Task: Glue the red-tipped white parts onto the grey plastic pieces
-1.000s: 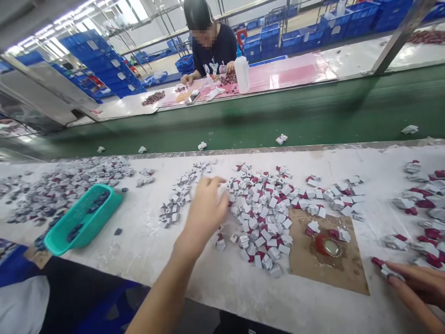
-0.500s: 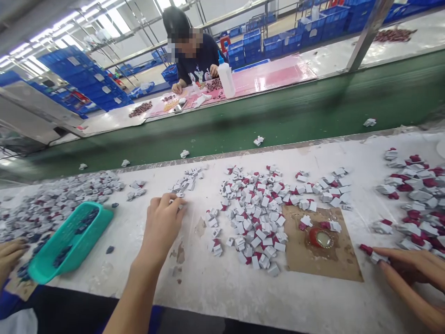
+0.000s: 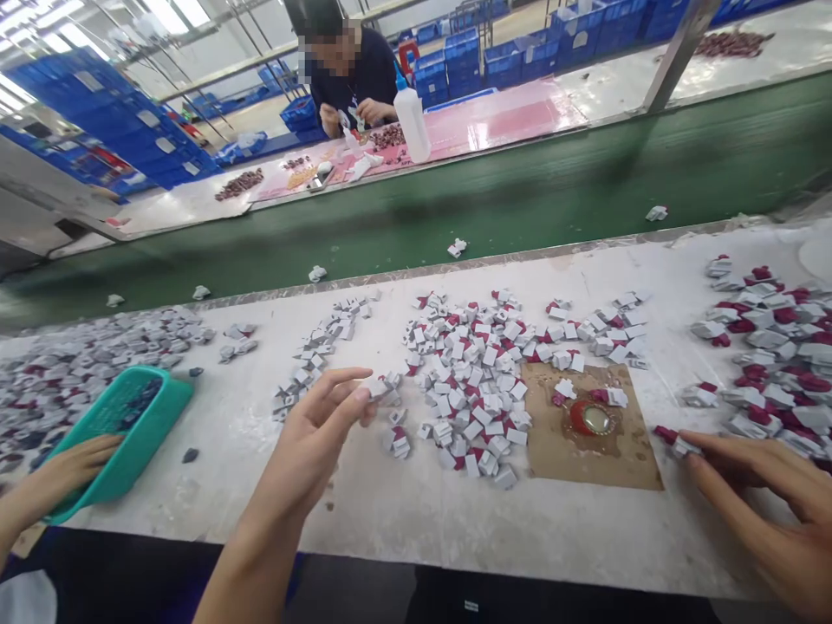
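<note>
My left hand (image 3: 325,420) pinches a small pale grey plastic-looking piece (image 3: 375,388) between thumb and fingers, raised near the left edge of the middle pile (image 3: 471,381) of grey and maroon pieces. Behind its wrist lies a loose row of plain grey pieces (image 3: 318,351). At the right, my right hand (image 3: 767,494) grips a two-part piece (image 3: 679,444), its maroon end pointing left and its grey end at the fingertips. Between the hands, a red-rimmed round cap (image 3: 591,418) sits on wet brown cardboard (image 3: 552,464), with a couple of joined pieces beside it.
A neighbour's hand (image 3: 81,464) reaches into a teal basket (image 3: 152,451) at left, near a grey heap (image 3: 97,360). More grey-maroon pieces (image 3: 767,347) lie at right. Beyond runs a green conveyor belt (image 3: 390,225) carrying several pieces; a person (image 3: 364,78) sits opposite near a white bottle (image 3: 412,126).
My left hand has lifted from the grey row and moved right with a grey piece. My right hand still holds its piece. The neighbour's hand has gone into the basket. The view has shifted slightly.
</note>
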Motion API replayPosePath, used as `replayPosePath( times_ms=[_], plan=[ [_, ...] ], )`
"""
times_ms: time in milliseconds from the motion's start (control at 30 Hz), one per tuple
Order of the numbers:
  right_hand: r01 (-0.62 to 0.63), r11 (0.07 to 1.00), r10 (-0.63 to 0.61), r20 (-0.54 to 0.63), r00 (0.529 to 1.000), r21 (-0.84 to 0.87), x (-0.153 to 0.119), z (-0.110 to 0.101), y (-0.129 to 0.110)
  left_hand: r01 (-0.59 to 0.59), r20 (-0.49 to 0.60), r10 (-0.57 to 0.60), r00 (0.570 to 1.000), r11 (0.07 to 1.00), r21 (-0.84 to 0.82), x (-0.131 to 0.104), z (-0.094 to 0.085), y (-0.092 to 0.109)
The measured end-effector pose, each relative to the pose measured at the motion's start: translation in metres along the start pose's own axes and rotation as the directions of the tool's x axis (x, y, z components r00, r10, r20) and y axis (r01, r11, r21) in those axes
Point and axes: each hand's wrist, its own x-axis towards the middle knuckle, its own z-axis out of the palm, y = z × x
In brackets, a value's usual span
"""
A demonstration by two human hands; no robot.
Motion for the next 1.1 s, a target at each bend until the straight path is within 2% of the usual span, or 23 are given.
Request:
replayPosePath(
  times_ms=[67,167,233,300,333,400,467,500,600,700,767,833,967,1033,1100],
  plan=[
    [0.015,1.0,-0.014,0.069,0.998,-0.021,-0.003,-0.006,-0.006,0.047,0.08,-0.031,0.996,0.978,-0.202,-0.017,0.018,0.004],
    [-0.042,0.999,0.043,0.072,0.996,-0.023,-0.005,-0.013,-0.023,0.039,0.148,0.005,0.989,0.955,-0.294,-0.035,0.047,0.007],
    [-0.059,0.997,0.057,0.047,0.997,0.044,-0.005,-0.014,-0.037,-0.049,0.14,0.09,0.986,0.961,-0.272,-0.046,0.067,0.008],
    [-0.037,0.987,0.029,0.052,0.998,0.154,-0.004,-0.011,-0.049,-0.223,0.126,0.246,0.961,0.96,-0.171,-0.056,0.086,0.007],
    [-0.014,0.978,0.001,0.062,0.998,0.209,-0.003,-0.009,-0.054,-0.343,0.135,0.356,0.925,0.933,-0.105,-0.061,0.095,0.007],
    [0.01,0.957,-0.044,0.111,0.993,0.289,-0.003,-0.004,-0.062,-0.583,0.188,0.572,0.799,0.813,0.004,-0.072,0.113,0.005],
    [0.023,0.946,-0.075,0.15,0.986,0.322,-0.002,0.002,-0.068,-0.737,0.248,0.707,0.662,0.675,0.041,-0.082,0.128,0.0],
    [0.026,0.945,-0.085,0.167,0.982,0.325,-0.002,0.004,-0.07,-0.779,0.269,0.743,0.612,0.625,0.047,-0.086,0.134,-0.003],
    [0.041,0.948,-0.106,0.19,0.976,0.316,-0.002,0.01,-0.073,-0.852,0.306,0.799,0.518,0.515,0.096,-0.094,0.146,-0.011],
    [0.092,0.948,-0.153,0.184,0.971,0.306,-0.001,0.013,-0.074,-0.888,0.311,0.832,0.459,0.43,0.161,-0.097,0.151,-0.015],
    [0.134,0.946,-0.191,0.175,0.966,0.296,0.0,0.013,-0.075,-0.898,0.295,0.848,0.44,0.408,0.165,-0.098,0.153,-0.016],
    [0.165,0.945,-0.216,0.163,0.963,0.282,0.001,0.013,-0.076,-0.894,0.274,0.85,0.449,0.426,0.14,-0.098,0.153,-0.016],
    [0.173,0.946,-0.223,0.162,0.961,0.275,0.003,0.012,-0.078,-0.802,0.309,0.745,0.591,0.584,0.126,-0.099,0.152,-0.015],
    [0.156,0.945,-0.212,0.175,0.961,0.289,0.004,0.011,-0.08,-0.781,0.348,0.705,0.618,0.603,0.164,-0.101,0.152,-0.016],
    [0.133,0.943,-0.194,0.181,0.964,0.304,0.004,0.01,-0.081,-0.781,0.386,0.685,0.618,0.59,0.204,-0.102,0.152,-0.017]
  ],
)
